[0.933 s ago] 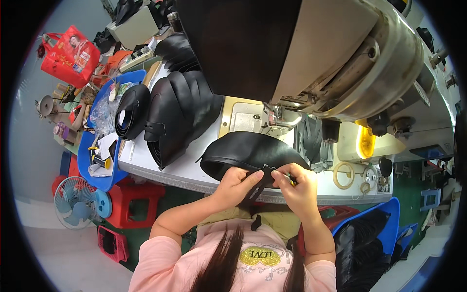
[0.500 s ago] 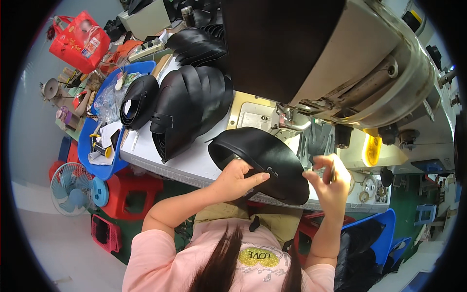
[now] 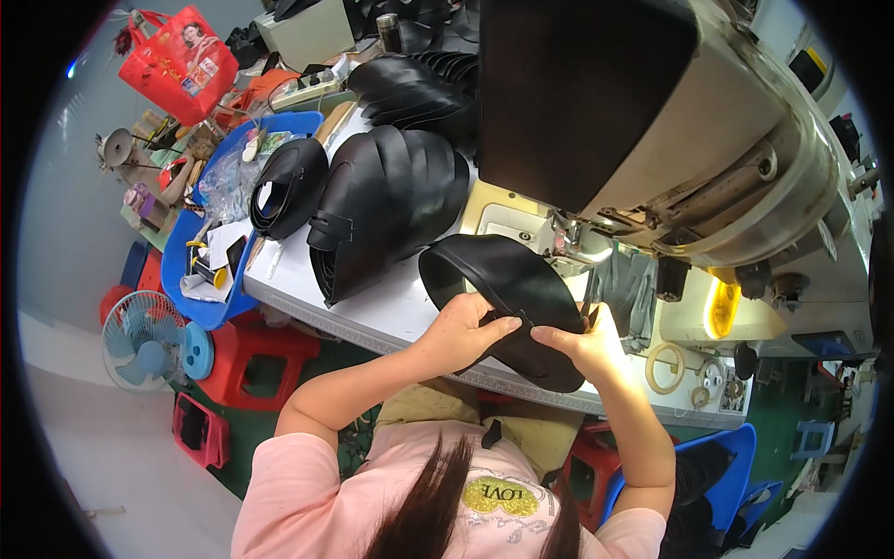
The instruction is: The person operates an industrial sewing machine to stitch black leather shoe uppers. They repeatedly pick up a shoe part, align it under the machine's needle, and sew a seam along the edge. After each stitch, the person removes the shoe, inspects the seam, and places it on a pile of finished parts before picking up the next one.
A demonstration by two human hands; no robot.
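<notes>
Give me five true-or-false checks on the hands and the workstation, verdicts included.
1. The left hand holds the curved black leather-like piece. True.
2. The right hand is clear of that piece. False: its thumb presses on it.
3. A stack of overlapping black pieces lies left of the held one. True.
4. The electric fan stands on the worktable. False: it is off the table, left of the red stool.
5. The red bag is left of the sewing machine. True.

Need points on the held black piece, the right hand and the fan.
Black piece [image 3: 521, 279]: head view, on its curved dark surface above the thumbs.
Right hand [image 3: 590, 348]: head view, on the back of the hand.
Fan [image 3: 151, 358]: head view, near its hub.
</notes>
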